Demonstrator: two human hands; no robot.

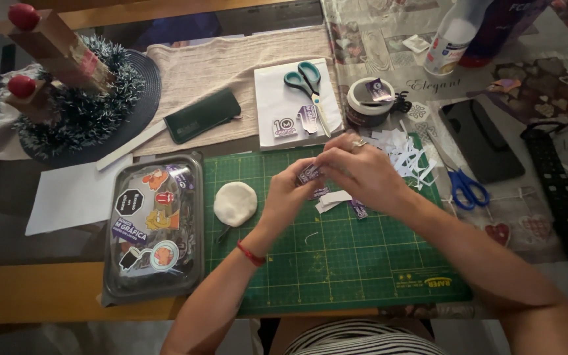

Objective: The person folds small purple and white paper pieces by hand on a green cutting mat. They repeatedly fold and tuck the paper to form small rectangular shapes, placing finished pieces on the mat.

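Taking the green cutting mat (336, 263) as the landmark: far up and left of it stands a wooden ornament with red balls (54, 52) on a dark tinsel-ringed base. Just beside the mat's left edge lies a clear plastic tray (154, 227) filled with stickers. On the mat's left part rests a round white pad (235, 203). Above the mat's middle, the left hand (288, 194) and the right hand (363, 172) meet, fingers pinched narrow on a small purple sticker (309, 174) held just over the mat; white backing scraps (332, 199) lie beneath them. Beyond the mat's top edge sit teal-handled scissors (307, 82) on a white pad and a round dark tub (368, 102). At the mat's upper right corner lies a heap of white paper offcuts (407, 152), and off its right edge, on the worktop (47, 289), blue-handled scissors (466, 187).
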